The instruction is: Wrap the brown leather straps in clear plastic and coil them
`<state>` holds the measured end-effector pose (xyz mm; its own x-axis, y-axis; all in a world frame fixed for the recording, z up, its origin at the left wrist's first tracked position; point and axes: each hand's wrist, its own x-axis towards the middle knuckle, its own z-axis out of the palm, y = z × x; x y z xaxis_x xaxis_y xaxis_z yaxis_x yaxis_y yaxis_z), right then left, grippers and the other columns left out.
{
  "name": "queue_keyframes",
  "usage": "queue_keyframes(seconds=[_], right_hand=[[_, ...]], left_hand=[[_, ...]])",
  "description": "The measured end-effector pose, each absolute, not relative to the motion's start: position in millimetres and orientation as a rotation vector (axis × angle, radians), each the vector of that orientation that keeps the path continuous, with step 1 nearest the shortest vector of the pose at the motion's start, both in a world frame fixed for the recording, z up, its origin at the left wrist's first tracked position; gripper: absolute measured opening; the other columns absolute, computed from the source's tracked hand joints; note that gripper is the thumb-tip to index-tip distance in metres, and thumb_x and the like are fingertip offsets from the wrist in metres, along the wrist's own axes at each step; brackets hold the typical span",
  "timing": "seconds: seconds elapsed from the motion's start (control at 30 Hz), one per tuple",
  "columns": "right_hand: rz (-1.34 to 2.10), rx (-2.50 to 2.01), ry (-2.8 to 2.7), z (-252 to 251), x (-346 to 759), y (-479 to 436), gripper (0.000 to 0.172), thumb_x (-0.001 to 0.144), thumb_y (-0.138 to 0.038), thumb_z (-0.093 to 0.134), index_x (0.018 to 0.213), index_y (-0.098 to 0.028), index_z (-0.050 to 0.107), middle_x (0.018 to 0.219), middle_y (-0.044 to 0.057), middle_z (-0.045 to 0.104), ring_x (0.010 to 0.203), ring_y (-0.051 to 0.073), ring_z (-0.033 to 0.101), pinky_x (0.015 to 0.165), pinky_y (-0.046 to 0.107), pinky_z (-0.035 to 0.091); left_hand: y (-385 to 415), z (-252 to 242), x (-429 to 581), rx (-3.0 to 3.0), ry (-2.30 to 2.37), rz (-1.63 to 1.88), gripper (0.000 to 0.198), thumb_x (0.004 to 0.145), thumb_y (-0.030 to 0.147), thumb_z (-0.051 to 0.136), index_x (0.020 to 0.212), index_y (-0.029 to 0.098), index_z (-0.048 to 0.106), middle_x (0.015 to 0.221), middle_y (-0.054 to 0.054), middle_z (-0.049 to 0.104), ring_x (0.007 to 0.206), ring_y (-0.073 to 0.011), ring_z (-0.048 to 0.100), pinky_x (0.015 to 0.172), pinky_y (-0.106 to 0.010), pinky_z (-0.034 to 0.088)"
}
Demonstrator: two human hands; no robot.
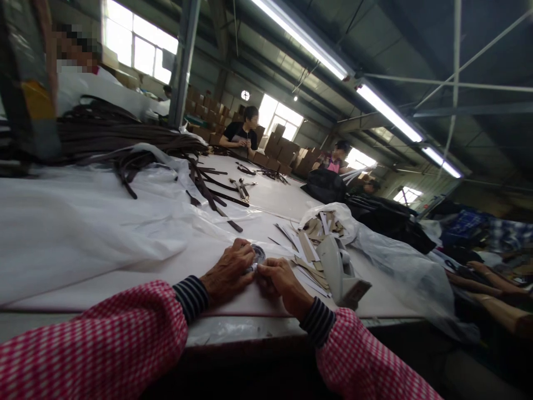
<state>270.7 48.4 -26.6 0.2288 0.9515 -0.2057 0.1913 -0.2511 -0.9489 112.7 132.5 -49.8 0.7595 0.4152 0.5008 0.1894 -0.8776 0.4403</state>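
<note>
Near the front of the white-covered table, my left hand (229, 272) is closed around what looks like a roll of clear tape (259, 254). Its fingers hide part of the roll. My right hand (283, 280) is pinched shut at the roll's near edge. A small pale bit shows between the two hands, too small to make out. Just right of my right hand stands a grey-white tape dispenser (333, 264), tilted in view. Beside it lie loose beige and white strips (306, 247).
Dark brown leather straps (212, 194) and a hammer (240, 189) lie farther up the table (275, 197). Plastic sheeting (104, 222) covers the left. A clear bag (400, 272) and black cloth (375, 211) are at right. Co-workers (241, 136) and a co-worker's arms (495, 289) are nearby.
</note>
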Motion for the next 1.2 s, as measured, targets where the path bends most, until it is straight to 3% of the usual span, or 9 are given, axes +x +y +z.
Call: queue_keyframes(seconds=[0.23,0.67,0.9,1.1,1.2], right_hand=[[1.020,-1.792,-1.099,-17.0,263.5,55.9,0.021,0.078,-0.018,0.061,0.058,-0.016,0.057,0.046,-0.002,0.054,0.035,0.008,0.046,0.034,0.017,0.028],[1.073,-1.871,-1.340,-2.5,270.6,64.9,0.040,0.087,-0.020,0.065,0.049,-0.016,0.055,0.038,-0.002,0.053,0.031,0.007,0.042,0.029,0.016,0.024],[1.163,-1.870,-1.259,-2.7,272.4,59.7,0.052,0.096,-0.040,0.063,0.051,-0.014,0.060,0.039,0.003,0.056,0.028,0.008,0.043,0.029,0.016,0.023],[1.154,-1.777,-1.067,-12.7,264.7,68.0,0.050,0.096,-0.052,0.059,0.067,-0.012,0.065,0.052,0.009,0.065,0.033,0.010,0.048,0.032,0.018,0.028],[1.116,-1.657,-1.008,-17.3,259.0,78.0,0.052,0.092,-0.060,0.062,0.071,-0.012,0.063,0.054,0.006,0.064,0.035,0.008,0.045,0.033,0.017,0.024]], left_hand=[[132.3,-49.8,110.9,2.572,0.454,0.876,0.010,0.093,0.023,0.059,0.085,0.018,0.057,0.103,-0.010,0.060,0.116,-0.0316,0.045,0.093,-0.044,0.046],[142.1,-58.0,114.7,2.414,0.485,0.942,0.015,0.083,0.023,0.062,0.072,0.020,0.054,0.091,-0.009,0.063,0.107,-0.0296,0.049,0.093,-0.041,0.045],[139.2,-48.1,110.8,2.284,0.569,0.965,0.008,0.078,0.025,0.065,0.074,0.019,0.061,0.095,-0.011,0.068,0.104,-0.0303,0.052,0.094,-0.042,0.044],[148.7,-41.5,111.9,2.065,0.697,1.020,0.008,0.070,0.025,0.065,0.067,0.019,0.062,0.093,-0.011,0.072,0.102,-0.0316,0.060,0.094,-0.043,0.043],[154.5,-35.5,109.4,1.933,0.732,1.013,0.014,0.073,0.029,0.065,0.064,0.018,0.064,0.098,-0.011,0.074,0.095,-0.0290,0.065,0.089,-0.041,0.046]])
